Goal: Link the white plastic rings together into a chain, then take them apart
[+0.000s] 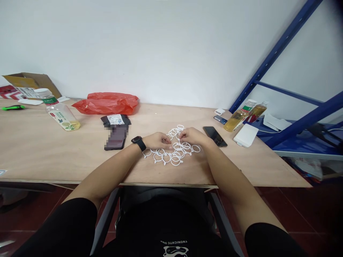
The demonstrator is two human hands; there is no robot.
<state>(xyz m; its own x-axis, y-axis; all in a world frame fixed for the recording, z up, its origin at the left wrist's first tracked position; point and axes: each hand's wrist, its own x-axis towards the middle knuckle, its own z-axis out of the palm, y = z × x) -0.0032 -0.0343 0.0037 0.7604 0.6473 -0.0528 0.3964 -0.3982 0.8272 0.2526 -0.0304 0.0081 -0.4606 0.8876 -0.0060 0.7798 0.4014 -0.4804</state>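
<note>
As the right hand (190, 136) is seemingly pinching one of the white tabbed rings (175, 154), the left hand (158, 140) is curling just beside it; whether that grip is holding anything, I cannot tell. The rings are overlapping at the frame's centre on the desk (66, 153), so a hasty pull could be snagging neighbours, or sending strays toward the smartphone (214, 136) right of centre.

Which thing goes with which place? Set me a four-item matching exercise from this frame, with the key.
1. White rings
2. Black watch
3. Red bag
4. Blue rack

A. Along the right side of the view
B. On the left wrist
C. On the table, near the wall
D. By the left hand and right hand

Pairs: 1-D, 2-B, 3-C, 4-A
</note>
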